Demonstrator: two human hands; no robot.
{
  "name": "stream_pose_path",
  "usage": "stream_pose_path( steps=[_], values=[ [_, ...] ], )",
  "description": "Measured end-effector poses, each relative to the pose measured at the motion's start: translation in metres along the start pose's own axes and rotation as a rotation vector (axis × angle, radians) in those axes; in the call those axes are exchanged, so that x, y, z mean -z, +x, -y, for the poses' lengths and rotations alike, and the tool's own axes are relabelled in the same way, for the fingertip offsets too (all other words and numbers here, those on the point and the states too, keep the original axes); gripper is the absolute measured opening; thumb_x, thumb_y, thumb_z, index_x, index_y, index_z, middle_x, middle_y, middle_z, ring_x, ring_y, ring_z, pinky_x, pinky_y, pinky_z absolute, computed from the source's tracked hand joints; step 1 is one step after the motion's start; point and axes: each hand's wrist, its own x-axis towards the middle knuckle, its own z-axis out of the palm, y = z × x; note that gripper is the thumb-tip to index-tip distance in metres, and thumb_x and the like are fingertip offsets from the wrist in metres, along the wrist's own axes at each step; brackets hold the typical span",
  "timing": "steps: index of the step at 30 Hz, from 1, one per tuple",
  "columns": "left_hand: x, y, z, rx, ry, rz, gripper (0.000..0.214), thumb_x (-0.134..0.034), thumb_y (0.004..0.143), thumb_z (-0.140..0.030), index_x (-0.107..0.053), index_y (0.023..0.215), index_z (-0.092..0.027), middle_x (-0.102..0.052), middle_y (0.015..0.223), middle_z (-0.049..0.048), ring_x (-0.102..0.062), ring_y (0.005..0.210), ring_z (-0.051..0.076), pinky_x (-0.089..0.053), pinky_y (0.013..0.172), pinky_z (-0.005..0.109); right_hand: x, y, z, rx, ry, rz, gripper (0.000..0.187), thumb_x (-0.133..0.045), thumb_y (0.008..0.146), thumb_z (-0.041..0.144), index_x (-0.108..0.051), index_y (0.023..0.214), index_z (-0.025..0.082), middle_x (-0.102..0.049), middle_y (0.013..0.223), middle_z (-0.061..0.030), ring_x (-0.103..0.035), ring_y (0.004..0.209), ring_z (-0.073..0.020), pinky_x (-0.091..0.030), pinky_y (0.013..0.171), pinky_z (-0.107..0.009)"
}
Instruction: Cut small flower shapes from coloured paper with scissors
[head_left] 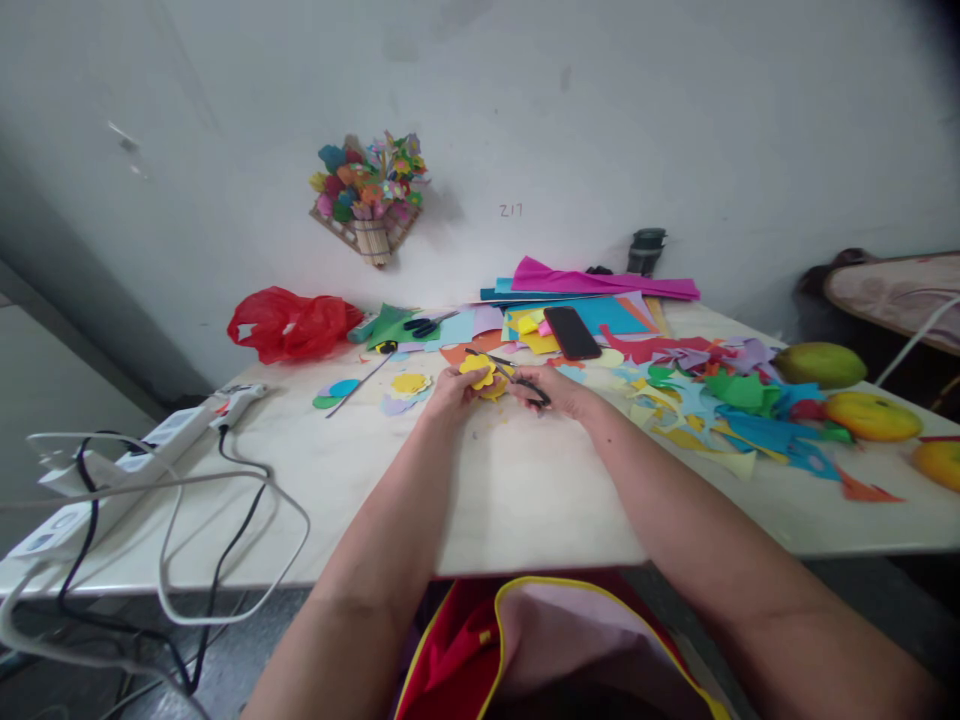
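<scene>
The left hand (448,391) is closed around a yellow paper flower (478,371), pinching it just above the table (525,490). The right hand (564,394) is right beside it, fingers curled through the black handles of the scissors (529,386). The blades point at the flower and touch its edge. Both hands are in the middle of the table, toward the far side. Another yellow paper shape (410,383) lies just to the left of the left hand, with a thin stick (360,384) near it. Further back are a second pair of scissors (424,323), a black phone (571,333) and big sheets of pink paper (600,281). A red plastic bag (289,323) sits at the back left. To the right is a big pile of colored paper scraps (720,400), and past that are mangoes (822,364). A white power strip (142,450) with cords lies on the left side. A basket of paper flowers (371,195) hangs on the wall.
</scene>
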Motion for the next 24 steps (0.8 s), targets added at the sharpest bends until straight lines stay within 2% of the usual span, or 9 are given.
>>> stream_pose_path(
  steps=[17, 24],
  values=[
    [0.0004, -0.0015, -0.0030, 0.014, 0.010, -0.013, 0.024, -0.082, 0.057, -0.016, -0.070, 0.076, -0.007, -0.073, 0.074, 0.0124, -0.071, 0.068, 0.022, -0.058, 0.073, 0.032, 0.0034, 0.0037, -0.0030, 0.045, -0.024, 0.018, 0.027, -0.079, 0.069, 0.029, -0.054, 0.070, 0.016, -0.049, 0.048, 0.0066, -0.041, 0.037, -0.0058, -0.030, 0.035, -0.018],
    [0.0007, -0.0036, -0.0055, 0.016, 0.025, -0.004, 0.024, -0.082, 0.055, -0.017, -0.070, 0.074, -0.007, -0.073, 0.072, 0.0122, -0.071, 0.066, 0.021, -0.056, 0.068, 0.029, 0.0058, 0.0010, 0.0005, 0.014, -0.052, 0.045, 0.026, -0.077, 0.070, 0.028, -0.054, 0.068, 0.016, -0.051, 0.049, 0.0056, -0.041, 0.036, -0.0048, -0.029, 0.035, -0.018]
  ],
)
